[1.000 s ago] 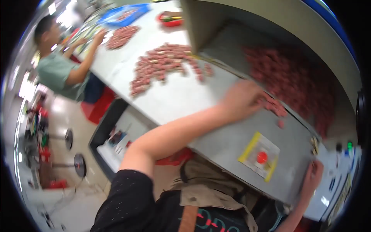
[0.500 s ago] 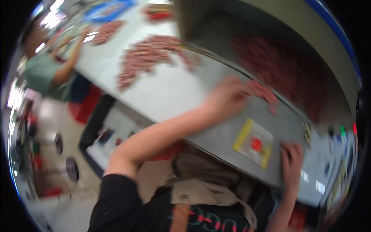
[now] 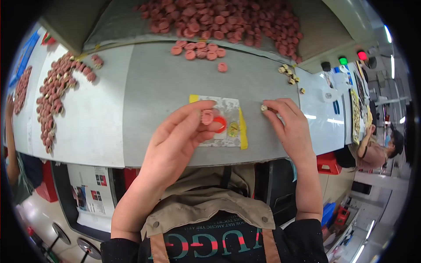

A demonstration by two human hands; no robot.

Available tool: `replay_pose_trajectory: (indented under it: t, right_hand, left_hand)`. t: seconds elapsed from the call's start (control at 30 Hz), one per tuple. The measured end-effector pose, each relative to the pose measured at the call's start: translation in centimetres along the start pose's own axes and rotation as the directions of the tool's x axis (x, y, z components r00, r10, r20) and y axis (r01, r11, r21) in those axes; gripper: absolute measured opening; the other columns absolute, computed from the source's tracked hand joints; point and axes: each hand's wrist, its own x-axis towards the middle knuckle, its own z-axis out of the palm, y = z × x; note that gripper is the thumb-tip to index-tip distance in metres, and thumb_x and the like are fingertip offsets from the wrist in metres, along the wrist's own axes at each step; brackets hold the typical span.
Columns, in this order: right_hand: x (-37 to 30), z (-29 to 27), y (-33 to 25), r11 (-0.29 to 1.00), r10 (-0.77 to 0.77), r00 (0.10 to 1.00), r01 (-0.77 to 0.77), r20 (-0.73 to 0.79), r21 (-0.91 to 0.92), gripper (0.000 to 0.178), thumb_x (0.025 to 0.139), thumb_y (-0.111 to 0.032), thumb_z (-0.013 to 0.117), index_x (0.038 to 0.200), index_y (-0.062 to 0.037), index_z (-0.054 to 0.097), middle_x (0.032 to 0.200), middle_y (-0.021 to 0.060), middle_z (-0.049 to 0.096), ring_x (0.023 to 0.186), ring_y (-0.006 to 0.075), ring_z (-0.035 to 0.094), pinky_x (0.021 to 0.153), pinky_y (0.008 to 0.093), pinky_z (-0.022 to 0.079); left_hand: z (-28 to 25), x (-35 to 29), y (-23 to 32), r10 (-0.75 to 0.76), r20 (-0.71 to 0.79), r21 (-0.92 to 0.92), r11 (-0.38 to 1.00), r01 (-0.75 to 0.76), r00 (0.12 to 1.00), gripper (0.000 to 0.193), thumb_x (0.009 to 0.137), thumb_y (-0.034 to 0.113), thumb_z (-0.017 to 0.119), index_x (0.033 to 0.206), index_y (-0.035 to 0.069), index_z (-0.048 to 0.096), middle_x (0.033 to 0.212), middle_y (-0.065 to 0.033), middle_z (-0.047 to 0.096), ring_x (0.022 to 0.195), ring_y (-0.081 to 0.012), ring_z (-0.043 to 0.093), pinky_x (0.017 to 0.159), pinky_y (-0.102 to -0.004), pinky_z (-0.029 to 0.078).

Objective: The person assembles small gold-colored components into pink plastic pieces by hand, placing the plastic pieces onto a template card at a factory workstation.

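Observation:
My left hand is closed on a small round pink piece, pinched between thumb and fingers. It hovers over a white sheet fixed to the grey tabletop with yellow tape. On the sheet lie a red disc, partly behind the left fingers, and a small yellowish round mark or part. To the right of the sheet, my right hand pinches a tiny cream-and-dark piece between thumb and forefinger. Ahead of both hands sits a loose group of pink pieces, with one pink piece apart.
A big heap of pink pieces fills the open machine bay at the back. Several cream-and-dark pieces lie at right. Assembled-looking pieces spread over the white surface at left. Co-workers sit at far left and far right.
The view has swung round to face the table squarely. My left hand has come back from the pink group to the taped sheet with a pink piece; my right hand now pinches a tiny piece.

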Motion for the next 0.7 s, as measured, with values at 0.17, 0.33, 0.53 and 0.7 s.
replay_pose_trajectory:
  t: [0.17,0.33,0.53,0.7]
  right_hand:
    - [1.1,-0.1,-3.1,0.985,0.119,0.99,-0.128,0.079,0.118,0.018,0.084,-0.005,0.064,0.101,-0.0022,0.065,0.093,0.0103,0.061,0.08,0.023,0.061,0.07,0.0309,0.049]
    - [1.9,1.2,-6.9,0.978,-0.065,0.992,0.043,0.105,0.204,0.019,0.081,-0.003,0.066,0.1,-0.0027,0.065,0.093,0.0103,0.061,0.082,0.0253,0.06,0.07,0.0329,0.049]
    - [2.7,2.9,-7.6,0.975,-0.2,0.975,0.188,0.099,0.117,0.02,0.078,-0.001,0.067,0.098,-0.0036,0.065,0.09,0.0106,0.06,0.083,0.0278,0.059,0.071,0.0358,0.049]
    - [2.7,3.5,-8.0,0.958,-0.268,0.961,0.26,0.061,0.122,0.02,0.077,-0.001,0.067,0.097,-0.0032,0.065,0.09,0.01,0.06,0.083,0.0277,0.059,0.071,0.0359,0.049]
  left_hand:
    - [-1.8,-1.0,0.0,-0.022,0.006,-0.035,0.999,0.022,1.0,0.036,0.099,0.02,0.049,0.129,-0.001,0.049,0.108,-0.0045,0.058,0.093,-0.0111,0.059,0.085,-0.0253,0.046]
    - [-2.6,-1.2,-0.2,0.031,0.059,-0.125,0.992,-0.024,0.998,0.035,0.099,0.02,0.05,0.129,0.001,0.049,0.107,-0.0031,0.057,0.088,-0.0087,0.055,0.082,-0.0242,0.045]
    - [-2.0,-1.2,-0.1,0.045,-0.036,-0.158,0.986,-0.05,0.998,0.037,0.098,0.018,0.052,0.13,0.002,0.048,0.109,-0.0036,0.057,0.089,-0.0085,0.054,0.081,-0.0233,0.044]
    - [-3.0,-1.3,-0.3,0.053,0.031,-0.166,0.985,-0.048,0.998,0.036,0.098,0.019,0.052,0.129,0.002,0.048,0.113,-0.0065,0.058,0.092,-0.0104,0.057,0.083,-0.025,0.046]
